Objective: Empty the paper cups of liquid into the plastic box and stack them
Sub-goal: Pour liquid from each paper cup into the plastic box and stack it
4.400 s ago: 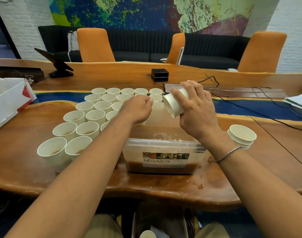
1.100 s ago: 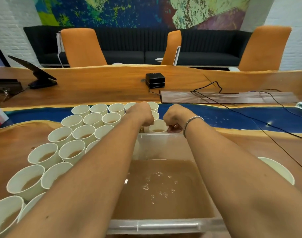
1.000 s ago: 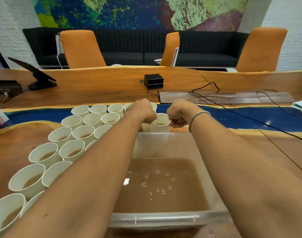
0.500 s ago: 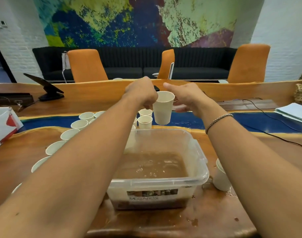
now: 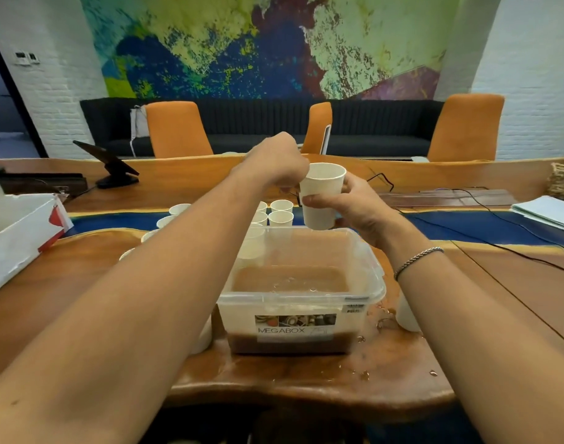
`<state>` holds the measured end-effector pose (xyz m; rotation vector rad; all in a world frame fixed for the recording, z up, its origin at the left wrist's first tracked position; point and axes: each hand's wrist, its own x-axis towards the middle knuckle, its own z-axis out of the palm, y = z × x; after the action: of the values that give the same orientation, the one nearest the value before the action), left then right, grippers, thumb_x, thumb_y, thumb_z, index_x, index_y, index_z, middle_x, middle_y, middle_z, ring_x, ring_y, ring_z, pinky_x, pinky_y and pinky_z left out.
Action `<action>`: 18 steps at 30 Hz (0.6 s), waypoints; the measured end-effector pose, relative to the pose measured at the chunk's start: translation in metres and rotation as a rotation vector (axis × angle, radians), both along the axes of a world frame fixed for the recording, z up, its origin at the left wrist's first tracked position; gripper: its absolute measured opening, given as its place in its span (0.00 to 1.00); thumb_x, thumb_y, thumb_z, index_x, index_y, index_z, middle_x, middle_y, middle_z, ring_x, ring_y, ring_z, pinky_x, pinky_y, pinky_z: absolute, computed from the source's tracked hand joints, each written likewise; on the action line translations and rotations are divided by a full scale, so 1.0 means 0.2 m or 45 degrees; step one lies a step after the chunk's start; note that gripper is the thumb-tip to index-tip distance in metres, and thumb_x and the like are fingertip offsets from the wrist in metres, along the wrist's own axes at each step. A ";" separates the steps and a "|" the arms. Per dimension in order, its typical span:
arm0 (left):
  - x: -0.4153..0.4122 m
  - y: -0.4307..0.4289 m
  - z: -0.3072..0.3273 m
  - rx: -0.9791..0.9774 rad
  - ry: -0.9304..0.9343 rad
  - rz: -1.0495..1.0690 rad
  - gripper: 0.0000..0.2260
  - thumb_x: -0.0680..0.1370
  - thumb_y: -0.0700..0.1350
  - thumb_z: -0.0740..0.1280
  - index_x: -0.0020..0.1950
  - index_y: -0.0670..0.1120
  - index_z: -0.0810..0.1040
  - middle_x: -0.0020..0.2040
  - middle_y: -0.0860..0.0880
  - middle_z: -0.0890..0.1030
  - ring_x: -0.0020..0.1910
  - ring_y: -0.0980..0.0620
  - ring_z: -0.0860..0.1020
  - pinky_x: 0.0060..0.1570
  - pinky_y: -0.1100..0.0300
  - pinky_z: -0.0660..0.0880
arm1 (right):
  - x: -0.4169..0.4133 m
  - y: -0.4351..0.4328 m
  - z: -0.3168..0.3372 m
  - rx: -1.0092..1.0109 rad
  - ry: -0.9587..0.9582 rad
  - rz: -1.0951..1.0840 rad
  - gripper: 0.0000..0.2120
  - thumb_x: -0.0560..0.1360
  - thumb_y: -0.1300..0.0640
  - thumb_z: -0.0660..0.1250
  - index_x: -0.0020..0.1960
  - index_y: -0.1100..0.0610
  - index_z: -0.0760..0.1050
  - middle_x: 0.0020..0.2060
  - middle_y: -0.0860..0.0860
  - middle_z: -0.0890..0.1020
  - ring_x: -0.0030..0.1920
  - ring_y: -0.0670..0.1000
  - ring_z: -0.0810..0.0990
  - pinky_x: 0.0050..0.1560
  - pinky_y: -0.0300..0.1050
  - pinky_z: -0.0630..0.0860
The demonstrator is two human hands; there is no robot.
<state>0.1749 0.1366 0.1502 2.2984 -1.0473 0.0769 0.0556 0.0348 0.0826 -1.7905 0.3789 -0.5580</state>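
My right hand [image 5: 357,209] grips a white paper cup [image 5: 322,193] round its side and holds it upright above the far edge of the clear plastic box [image 5: 301,296]. My left hand [image 5: 274,165] is curled at the cup's left rim and seems to pinch it. Brown liquid [image 5: 290,278] lies in the box. Several more paper cups [image 5: 280,213] stand on the table behind and left of the box, partly hidden by my left forearm. A stack of empty cups [image 5: 405,315] sits right of the box, half hidden behind my right forearm.
Brown drops [image 5: 364,373] are spilled on the wooden table [image 5: 306,379] near its front edge. A white cardboard box [image 5: 18,232] lies at the left, a tablet stand [image 5: 110,168] behind it. Black cables [image 5: 466,238] and papers [image 5: 549,213] are at the right.
The cup was lifted from the far cluster and carried up over the box. My right hand, beside it half a second ago, now wraps round it. My view has pulled back.
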 end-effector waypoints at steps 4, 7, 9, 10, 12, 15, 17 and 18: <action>0.02 0.07 -0.17 -0.220 0.252 -0.001 0.21 0.86 0.52 0.54 0.55 0.42 0.83 0.44 0.46 0.85 0.43 0.48 0.83 0.46 0.51 0.82 | -0.02 0.02 -0.08 -0.026 0.011 -0.017 0.29 0.70 0.54 0.78 0.65 0.44 0.68 0.55 0.45 0.78 0.55 0.49 0.76 0.47 0.48 0.79; 0.08 0.13 -0.35 -0.187 0.209 0.040 0.22 0.85 0.54 0.54 0.47 0.44 0.84 0.45 0.46 0.85 0.48 0.46 0.82 0.55 0.46 0.79 | -0.02 0.01 -0.14 -0.036 0.023 -0.026 0.28 0.69 0.54 0.79 0.62 0.43 0.69 0.53 0.45 0.78 0.54 0.49 0.77 0.50 0.49 0.79; 0.12 0.15 -0.45 -0.106 0.140 0.055 0.19 0.84 0.52 0.57 0.43 0.45 0.82 0.44 0.47 0.83 0.47 0.45 0.80 0.51 0.49 0.77 | -0.02 0.01 -0.17 -0.064 0.052 -0.038 0.27 0.69 0.55 0.79 0.60 0.42 0.69 0.52 0.44 0.78 0.53 0.48 0.77 0.48 0.47 0.78; 0.13 0.16 -0.49 -0.069 0.106 0.066 0.18 0.84 0.52 0.57 0.40 0.47 0.79 0.41 0.48 0.82 0.45 0.45 0.78 0.46 0.51 0.75 | -0.01 0.01 -0.19 -0.080 0.069 -0.043 0.27 0.69 0.55 0.79 0.60 0.42 0.69 0.52 0.44 0.78 0.53 0.47 0.76 0.47 0.45 0.77; 0.15 0.16 -0.54 -0.022 0.060 0.078 0.19 0.84 0.51 0.57 0.35 0.49 0.74 0.36 0.50 0.77 0.42 0.45 0.76 0.41 0.53 0.70 | 0.00 0.00 -0.21 -0.124 0.102 -0.048 0.28 0.68 0.55 0.79 0.61 0.43 0.68 0.52 0.43 0.77 0.53 0.46 0.76 0.45 0.41 0.74; 0.17 0.15 -0.60 0.003 0.072 0.054 0.20 0.84 0.50 0.57 0.33 0.48 0.72 0.33 0.50 0.74 0.41 0.43 0.76 0.42 0.51 0.71 | 0.02 0.00 -0.24 -0.198 0.146 -0.068 0.30 0.68 0.56 0.79 0.62 0.44 0.66 0.51 0.41 0.75 0.51 0.45 0.75 0.43 0.38 0.70; 0.18 0.14 -0.64 0.032 0.081 0.026 0.20 0.83 0.49 0.58 0.31 0.48 0.69 0.32 0.50 0.72 0.42 0.41 0.76 0.44 0.49 0.72 | 0.04 0.01 -0.26 -0.257 0.158 -0.082 0.30 0.68 0.56 0.79 0.62 0.43 0.66 0.50 0.40 0.74 0.50 0.44 0.75 0.42 0.37 0.70; 0.19 0.14 -0.65 0.040 0.088 0.010 0.20 0.83 0.49 0.58 0.31 0.48 0.69 0.33 0.50 0.73 0.44 0.40 0.76 0.45 0.49 0.73 | 0.05 0.01 -0.28 -0.288 0.165 -0.085 0.31 0.68 0.56 0.80 0.62 0.43 0.66 0.50 0.39 0.74 0.51 0.44 0.75 0.43 0.37 0.71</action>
<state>0.2132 0.1643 0.0200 2.3161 -1.0117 -0.0154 0.0649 0.0367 0.0273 -2.0442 0.4817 -0.5506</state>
